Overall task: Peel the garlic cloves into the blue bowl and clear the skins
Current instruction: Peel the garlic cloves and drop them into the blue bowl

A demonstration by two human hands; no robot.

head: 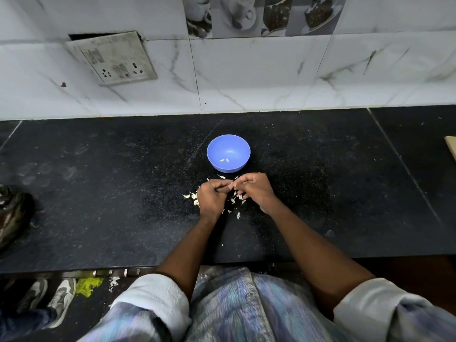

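A blue bowl (228,144) stands on the black counter (98,193), with two peeled garlic cloves (224,159) lying in its bottom. Just in front of the bowl, my left hand (211,197) and my right hand (255,190) meet with curled fingers, pinching a small garlic clove (231,185) between their fingertips. The clove is mostly hidden by the fingers. Unpeeled cloves (193,195) lie left of my left hand. Loose garlic skins (234,200) are scattered under and around both hands.
A tiled wall with a socket plate (116,58) rises behind the counter. A dark object (12,213) sits at the counter's left edge, and a wooden corner (451,148) shows at the far right. Another person's shoes (49,297) stand on the floor at lower left.
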